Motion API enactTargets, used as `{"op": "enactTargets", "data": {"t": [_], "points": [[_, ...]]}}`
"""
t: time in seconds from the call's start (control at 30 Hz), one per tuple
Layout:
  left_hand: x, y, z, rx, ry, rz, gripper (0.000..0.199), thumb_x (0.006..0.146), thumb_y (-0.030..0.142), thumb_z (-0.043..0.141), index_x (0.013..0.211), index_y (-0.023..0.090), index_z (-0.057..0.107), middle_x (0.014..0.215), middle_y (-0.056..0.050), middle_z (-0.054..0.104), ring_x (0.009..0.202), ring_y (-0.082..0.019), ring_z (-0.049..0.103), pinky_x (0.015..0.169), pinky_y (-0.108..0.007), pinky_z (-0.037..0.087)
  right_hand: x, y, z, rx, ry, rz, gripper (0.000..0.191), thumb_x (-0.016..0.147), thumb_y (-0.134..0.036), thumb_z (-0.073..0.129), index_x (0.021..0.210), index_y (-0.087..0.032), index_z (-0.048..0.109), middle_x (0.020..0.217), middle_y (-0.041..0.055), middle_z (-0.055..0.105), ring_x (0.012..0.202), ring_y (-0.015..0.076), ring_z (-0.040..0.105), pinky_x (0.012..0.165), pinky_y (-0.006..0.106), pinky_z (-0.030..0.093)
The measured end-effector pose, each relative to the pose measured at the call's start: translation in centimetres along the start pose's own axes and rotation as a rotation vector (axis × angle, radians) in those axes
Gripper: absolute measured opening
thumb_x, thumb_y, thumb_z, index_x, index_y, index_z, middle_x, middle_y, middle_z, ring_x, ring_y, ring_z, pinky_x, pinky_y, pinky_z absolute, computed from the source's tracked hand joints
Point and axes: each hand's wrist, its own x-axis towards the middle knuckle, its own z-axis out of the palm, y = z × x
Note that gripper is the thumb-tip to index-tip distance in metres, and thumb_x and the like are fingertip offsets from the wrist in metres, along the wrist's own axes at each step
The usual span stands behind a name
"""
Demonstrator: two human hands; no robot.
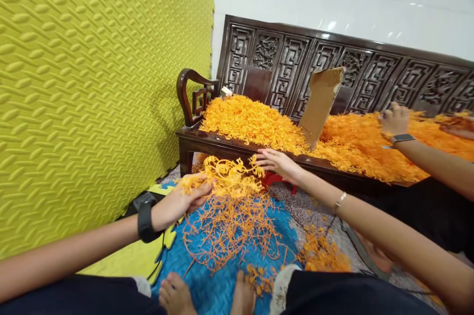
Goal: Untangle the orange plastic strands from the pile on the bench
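Note:
My left hand (185,204), with a black band on the wrist, is closed on a tangled cluster of yellow-orange plastic pieces (231,177). The cluster has thin curly stems and small frilly ends. My right hand (279,163) is at the right edge of the cluster, its fingers stretched out. Whether its fingertips touch the cluster I cannot tell. Below both hands, a loose heap of thin orange plastic strands (237,236) lies on the blue foam mat (211,290), in front of my bare feet.
A dark carved wooden bench (259,78) bears a large pile of orange pieces (248,120), with a cardboard sheet (320,102) standing in it. At right, another person's hand (396,121) is over the pile. Yellow foam matting (92,83) rises at left. More orange pieces (324,253) lie on the floor.

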Motion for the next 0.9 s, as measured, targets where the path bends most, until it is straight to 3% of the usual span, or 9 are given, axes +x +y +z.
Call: {"op": "enactTargets", "data": {"t": [0.1, 0.17, 0.23, 0.33, 0.5, 0.7, 0.8, 0.9], "points": [[0.3, -0.3, -0.1, -0.073, -0.057, 0.0, 0.044, 0.066, 0.06, 0.055, 0.065, 0.017, 0.041, 0.046, 0.011, 0.019, 0.042, -0.005, 0.012, 0.04, -0.019, 0.009, -3.4, -1.0, 2.8, 0.188, -0.22, -0.005, 0.051, 0.086, -0.055, 0.03, 0.113, -0.016, 0.05, 0.12, 0.0137, 0.052, 0.093, 0.0188, 0.06, 0.082, 0.035, 0.048], [0.2, -0.5, -0.2, -0.08, -0.071, 0.012, 0.044, 0.066, 0.059, 0.056, 0.065, 0.017, 0.041, 0.046, 0.011, 0.02, 0.041, -0.004, 0.012, 0.039, -0.019, 0.009, -4.8, -2.3, 3.8, 0.222, -0.257, -0.04, 0.057, 0.085, -0.06, 0.025, 0.113, -0.017, 0.05, 0.117, 0.0129, 0.054, 0.088, 0.0183, 0.061, 0.077, 0.034, 0.049], [-0.1, -0.7, -0.4, -0.035, -0.082, 0.025, 0.042, 0.067, 0.057, 0.057, 0.069, 0.016, 0.045, 0.046, 0.01, 0.025, 0.041, -0.004, 0.015, 0.039, -0.019, 0.011, -5.7, -3.2, 4.2, 0.172, -0.212, -0.098, 0.053, 0.083, -0.058, 0.034, 0.113, -0.018, 0.05, 0.111, 0.0118, 0.058, 0.082, 0.0171, 0.062, 0.073, 0.032, 0.049], [-0.8, -0.9, -1.0, 0.096, -0.085, 0.055, 0.039, 0.069, 0.053, 0.057, 0.073, 0.015, 0.051, 0.05, 0.006, 0.036, 0.044, -0.007, 0.027, 0.04, -0.019, 0.02, -6.5, -3.3, 4.4, 0.021, -0.119, -0.149, 0.037, 0.075, -0.041, 0.059, 0.102, -0.017, 0.057, 0.094, 0.0085, 0.063, 0.071, 0.0148, 0.061, 0.069, 0.03, 0.048], [-1.8, -0.4, -1.4, 0.263, -0.161, 0.13, 0.043, 0.07, 0.056, 0.055, 0.078, 0.014, 0.062, 0.062, -0.001, 0.052, 0.06, -0.014, 0.044, 0.051, -0.021, 0.035, -7.5, -2.0, 4.9, -0.115, -0.04, -0.139, 0.022, 0.067, -0.032, 0.068, 0.078, -0.016, 0.058, 0.074, 0.0032, 0.064, 0.063, 0.0129, 0.06, 0.068, 0.029, 0.046], [-1.8, -2.6, -1.3, 0.274, -0.28, 0.042, 0.059, 0.068, 0.068, 0.048, 0.086, 0.014, 0.065, 0.071, -0.004, 0.056, 0.067, -0.017, 0.047, 0.06, -0.024, 0.041, -8.2, -2.2, 4.4, -0.233, 0.038, -0.131, 0.021, 0.065, -0.031, 0.069, 0.065, -0.015, 0.056, 0.068, 0.0017, 0.063, 0.064, 0.0116, 0.058, 0.062, 0.024, 0.043], [-1.9, -4.6, -1.3, 0.268, -0.272, -0.07, 0.07, 0.062, 0.074, 0.047, 0.093, 0.014, 0.064, 0.068, -0.004, 0.054, 0.067, -0.018, 0.047, 0.058, -0.024, 0.042, -7.9, -1.7, 3.9, -0.163, 0.122, -0.163, 0.018, 0.07, -0.032, 0.065, 0.066, -0.015, 0.06, 0.062, 0.0007, 0.06, 0.059, 0.0107, 0.055, 0.062, 0.026, 0.042], [-2.0, -5.4, -1.1, 0.224, -0.215, -0.147, 0.071, 0.06, 0.076, 0.047, 0.095, 0.015, 0.062, 0.065, -0.002, 0.051, 0.061, -0.015, 0.043, 0.053, -0.023, 0.041, -7.2, -1.0, 3.6, -0.07, 0.285, -0.183, 0.015, 0.068, -0.03, 0.067, 0.069, -0.015, 0.064, 0.063, 0.0006, 0.059, 0.057, 0.0103, 0.053, 0.062, 0.026, 0.041]]}}
